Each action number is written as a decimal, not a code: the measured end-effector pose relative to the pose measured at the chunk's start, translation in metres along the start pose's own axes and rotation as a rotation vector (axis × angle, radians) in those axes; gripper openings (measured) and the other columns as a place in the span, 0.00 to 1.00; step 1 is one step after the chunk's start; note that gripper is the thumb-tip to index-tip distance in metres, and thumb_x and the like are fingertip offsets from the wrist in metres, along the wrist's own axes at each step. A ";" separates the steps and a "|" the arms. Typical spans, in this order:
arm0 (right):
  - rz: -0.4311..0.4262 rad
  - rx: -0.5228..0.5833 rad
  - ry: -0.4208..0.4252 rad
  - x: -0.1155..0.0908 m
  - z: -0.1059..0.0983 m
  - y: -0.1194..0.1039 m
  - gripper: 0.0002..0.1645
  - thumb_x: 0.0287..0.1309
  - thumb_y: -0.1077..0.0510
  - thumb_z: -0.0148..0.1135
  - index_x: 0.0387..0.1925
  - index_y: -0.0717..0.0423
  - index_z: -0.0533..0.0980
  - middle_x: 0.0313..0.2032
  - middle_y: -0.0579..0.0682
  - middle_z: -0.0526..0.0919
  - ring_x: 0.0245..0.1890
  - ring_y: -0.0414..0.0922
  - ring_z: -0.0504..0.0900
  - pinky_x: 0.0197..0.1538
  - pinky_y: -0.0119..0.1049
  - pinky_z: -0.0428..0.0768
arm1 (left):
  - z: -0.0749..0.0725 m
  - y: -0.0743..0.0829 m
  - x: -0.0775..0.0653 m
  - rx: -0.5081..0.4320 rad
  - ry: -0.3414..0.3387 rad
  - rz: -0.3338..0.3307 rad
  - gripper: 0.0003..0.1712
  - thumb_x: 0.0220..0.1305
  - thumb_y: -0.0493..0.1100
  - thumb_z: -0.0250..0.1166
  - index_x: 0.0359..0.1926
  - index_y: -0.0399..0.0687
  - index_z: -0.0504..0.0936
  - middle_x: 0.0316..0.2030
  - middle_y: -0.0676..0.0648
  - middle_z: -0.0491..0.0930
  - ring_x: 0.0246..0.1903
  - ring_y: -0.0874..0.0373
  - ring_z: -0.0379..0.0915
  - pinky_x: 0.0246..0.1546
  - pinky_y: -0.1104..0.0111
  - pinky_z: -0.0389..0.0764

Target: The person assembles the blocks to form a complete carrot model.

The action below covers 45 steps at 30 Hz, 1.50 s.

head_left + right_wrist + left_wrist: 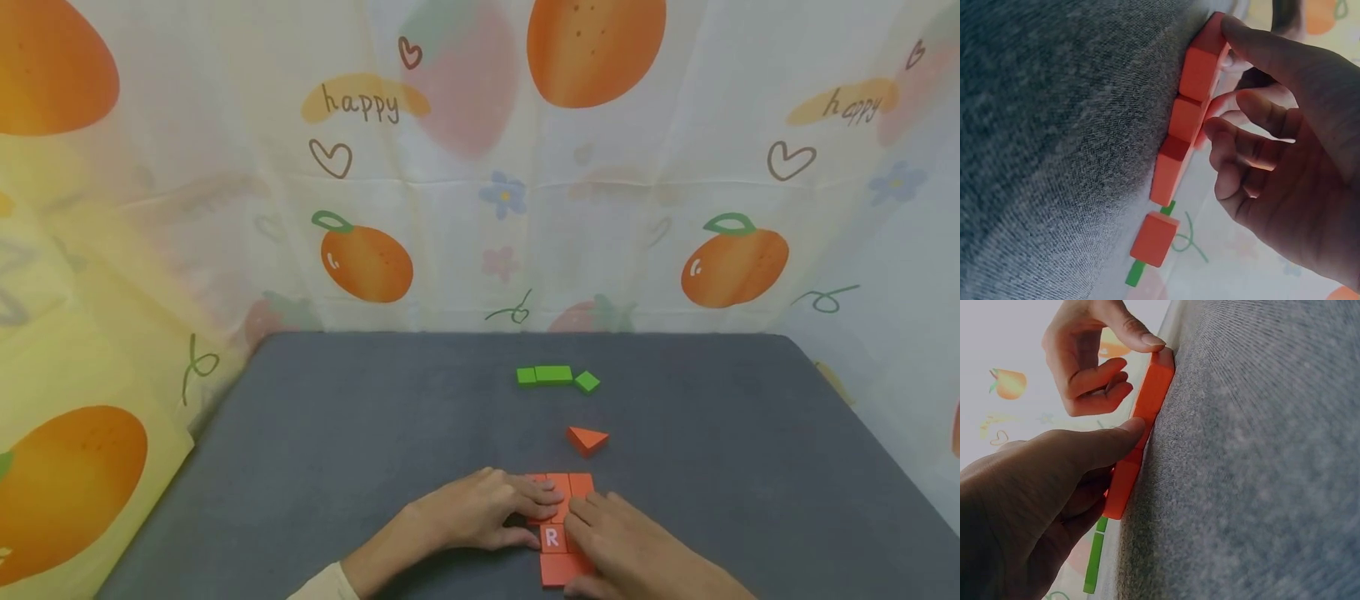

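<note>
Several flat orange-red blocks [581,484] lie side by side in a patch on the table, close to me. One block with a white letter R [553,539] is in the patch, and a plain oblong block [561,571] lies along its near side. My left hand [480,510] rests its fingers over the far left blocks, thumb [1124,432] against the patch's left side. From the right, my right hand [637,542] covers part of the patch with bent fingers. Its thumb [1247,40] touches the corner of the nearest block.
Beyond the patch lies an orange triangular block [587,440]. Farther back are a long green block [553,375], a small green block [527,377] touching its left end, and a turned green block [587,382]. A fruit-print cloth [450,250] hangs behind the grey table [360,417].
</note>
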State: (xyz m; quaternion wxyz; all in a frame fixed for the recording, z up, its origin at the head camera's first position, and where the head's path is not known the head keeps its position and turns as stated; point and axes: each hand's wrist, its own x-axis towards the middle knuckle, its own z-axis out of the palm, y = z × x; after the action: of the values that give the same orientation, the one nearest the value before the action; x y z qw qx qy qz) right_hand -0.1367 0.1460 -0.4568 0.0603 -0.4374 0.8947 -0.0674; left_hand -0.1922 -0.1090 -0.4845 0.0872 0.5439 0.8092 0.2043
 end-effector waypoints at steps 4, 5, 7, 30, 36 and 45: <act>-0.004 -0.003 0.005 -0.001 0.000 0.001 0.26 0.66 0.26 0.60 0.40 0.43 0.76 0.32 0.32 0.69 0.34 0.30 0.63 0.38 0.28 0.64 | 0.000 -0.001 0.000 -0.001 -0.001 0.000 0.27 0.74 0.51 0.67 0.69 0.49 0.79 0.69 0.53 0.79 0.70 0.65 0.74 0.65 0.77 0.77; 0.000 0.000 0.007 -0.002 0.000 0.001 0.26 0.65 0.26 0.61 0.40 0.43 0.76 0.32 0.32 0.69 0.34 0.30 0.63 0.38 0.28 0.64 | 0.000 -0.001 0.000 -0.003 -0.002 0.000 0.27 0.74 0.51 0.67 0.69 0.49 0.79 0.69 0.53 0.79 0.70 0.65 0.74 0.65 0.77 0.77; 0.005 0.003 0.016 -0.003 0.001 0.003 0.27 0.63 0.25 0.62 0.41 0.42 0.76 0.33 0.32 0.68 0.35 0.30 0.63 0.38 0.28 0.64 | 0.000 -0.001 0.000 -0.003 -0.004 -0.002 0.27 0.74 0.51 0.67 0.69 0.49 0.79 0.69 0.53 0.79 0.70 0.65 0.74 0.64 0.77 0.77; 0.014 0.130 -0.079 -0.014 -0.008 0.021 0.08 0.65 0.51 0.72 0.32 0.35 0.80 0.33 0.30 0.69 0.31 0.28 0.62 0.38 0.29 0.62 | 0.001 0.001 0.002 0.043 0.031 -0.006 0.32 0.65 0.57 0.71 0.67 0.51 0.82 0.68 0.54 0.80 0.70 0.65 0.74 0.64 0.74 0.79; 0.021 0.094 -0.072 -0.011 -0.005 0.019 0.06 0.66 0.52 0.71 0.32 0.37 0.83 0.30 0.31 0.68 0.30 0.29 0.61 0.37 0.28 0.63 | 0.002 0.001 0.002 0.042 0.042 -0.006 0.32 0.65 0.57 0.71 0.66 0.50 0.82 0.67 0.53 0.80 0.69 0.64 0.75 0.65 0.74 0.79; 0.033 0.082 -0.085 -0.009 -0.005 0.018 0.08 0.66 0.51 0.71 0.31 0.37 0.81 0.30 0.31 0.68 0.30 0.29 0.62 0.37 0.28 0.64 | 0.002 0.001 0.002 0.056 0.038 -0.020 0.32 0.65 0.57 0.71 0.67 0.51 0.82 0.67 0.54 0.81 0.69 0.65 0.75 0.64 0.74 0.79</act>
State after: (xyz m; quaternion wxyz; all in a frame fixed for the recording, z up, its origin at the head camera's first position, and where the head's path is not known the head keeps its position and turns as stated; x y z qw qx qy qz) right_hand -0.1459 0.1644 -0.4543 0.1170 -0.4224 0.8949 -0.0845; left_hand -0.1913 -0.1059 -0.4854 0.0588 0.5340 0.8216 0.1908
